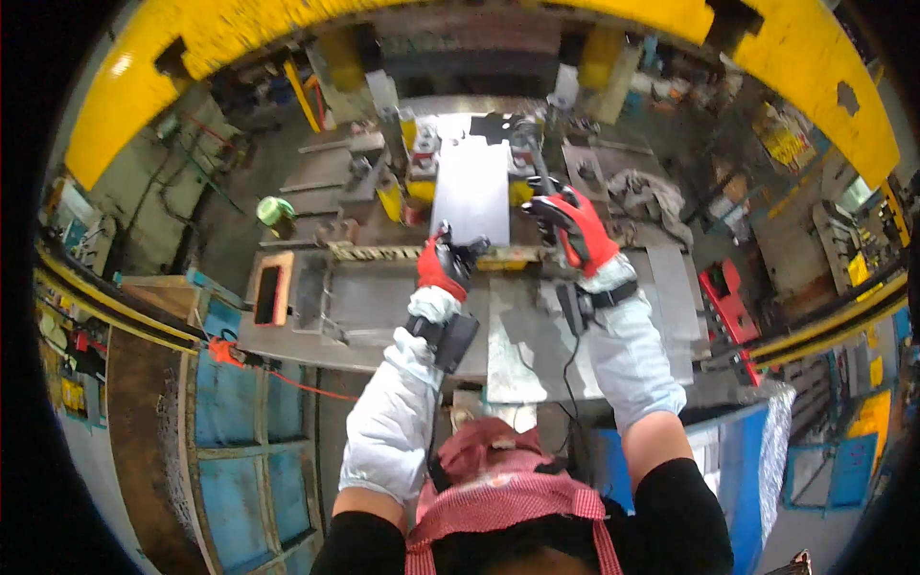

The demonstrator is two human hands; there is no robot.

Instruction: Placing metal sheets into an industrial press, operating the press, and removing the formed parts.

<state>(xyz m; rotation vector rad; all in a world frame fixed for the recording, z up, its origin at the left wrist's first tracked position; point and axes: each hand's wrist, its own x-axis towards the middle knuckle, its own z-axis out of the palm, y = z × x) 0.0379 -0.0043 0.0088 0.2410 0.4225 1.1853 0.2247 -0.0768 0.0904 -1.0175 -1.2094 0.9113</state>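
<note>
A bright, flat metal sheet (471, 195) lies on the press bed in front of me. My left hand (448, 264), in a red and black glove, is at its near left corner. Its thumb and forefinger are spread apart and seem to touch the sheet's edge. To the right of the sheet, my right hand (573, 228), gloved the same way, has its fingers curled round a slim grey rod-like tool (540, 165). The rod points away from me beside the die; its lower end is hidden in the glove. White sleeves cover both forearms, with dark straps at the wrists.
A yellow press frame (479, 13) arches overhead. On the left of the bed are a phone-like device (272, 293) on a tan board and a green-topped container (275, 211). A crumpled grey cloth (652, 199) lies right. A red control box (730, 305) stands further right.
</note>
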